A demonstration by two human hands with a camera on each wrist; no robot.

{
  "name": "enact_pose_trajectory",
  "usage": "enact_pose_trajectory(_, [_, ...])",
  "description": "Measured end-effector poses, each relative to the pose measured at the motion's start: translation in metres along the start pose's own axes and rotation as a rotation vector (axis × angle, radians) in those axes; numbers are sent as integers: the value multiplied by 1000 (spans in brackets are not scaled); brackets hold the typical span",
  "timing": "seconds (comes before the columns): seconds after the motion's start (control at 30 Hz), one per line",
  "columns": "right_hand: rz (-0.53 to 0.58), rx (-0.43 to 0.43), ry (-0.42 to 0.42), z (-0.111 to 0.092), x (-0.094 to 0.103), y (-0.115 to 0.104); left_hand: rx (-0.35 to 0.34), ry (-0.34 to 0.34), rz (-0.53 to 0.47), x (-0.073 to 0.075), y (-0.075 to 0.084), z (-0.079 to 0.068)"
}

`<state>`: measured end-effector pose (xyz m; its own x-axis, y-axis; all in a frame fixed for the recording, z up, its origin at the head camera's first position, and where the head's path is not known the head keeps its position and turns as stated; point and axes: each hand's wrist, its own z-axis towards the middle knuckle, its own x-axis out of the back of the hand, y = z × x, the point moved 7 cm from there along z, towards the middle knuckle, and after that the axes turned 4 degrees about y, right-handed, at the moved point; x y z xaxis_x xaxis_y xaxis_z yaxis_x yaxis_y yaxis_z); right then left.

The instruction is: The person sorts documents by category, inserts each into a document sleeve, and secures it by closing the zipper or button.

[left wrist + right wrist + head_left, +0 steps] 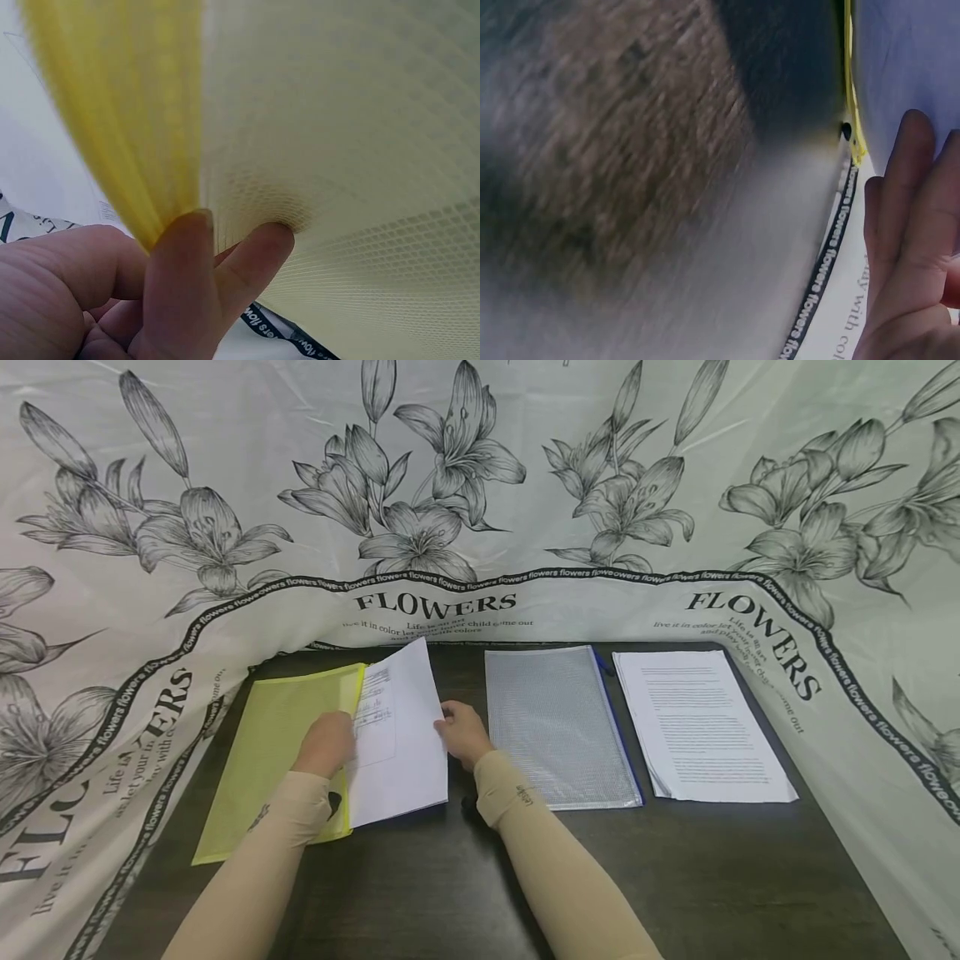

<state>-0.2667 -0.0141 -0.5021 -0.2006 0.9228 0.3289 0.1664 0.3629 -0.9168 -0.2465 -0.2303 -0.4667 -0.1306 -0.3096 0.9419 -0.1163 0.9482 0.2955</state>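
On the left of the head view lies a yellow mesh zip pouch [262,760], its opening on the right side. My left hand [327,745] pinches the pouch's open edge; in the left wrist view, fingers bend the yellow zipper band [169,112] and the mesh beside it. A stack of white papers [412,735] sits partly inside that opening, its right part outside and lifted off the table. My right hand [465,733] holds the right edge of the papers. Up close, its fingers [911,157] lie along the paper's underside.
A grey mesh pouch [558,727] with a blue zipper edge lies right of my right hand. Farther right sits a stack of printed sheets [705,727]. The dark table [450,893] meets a flower-printed cloth [600,602] at the back and sides.
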Motion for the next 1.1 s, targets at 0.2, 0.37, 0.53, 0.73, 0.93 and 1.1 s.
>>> enact_pose_trajectory(0.2, [-5,-22,-49,-4,-2,0,23,-17,1,-2,-2,0])
enact_pose_trajectory(0.37, [24,-73,-126,-9,-1,1,36,-34,-4,-5,-5,2])
enact_pose_trajectory(0.53, [48,-67,-155,-9,-4,-1,29,-30,11,-6,-6,2])
enact_pose_trajectory(0.73, [126,-86,-171,-6,-12,1,-11,7,7,-5,-4,2])
enact_pose_trajectory(0.93, [189,-100,-208,-6,-21,1,-26,18,12,-3,0,-1])
enact_pose_trajectory(1.1, [192,-93,-231,-5,-29,-1,-12,9,4,-4,-2,0])
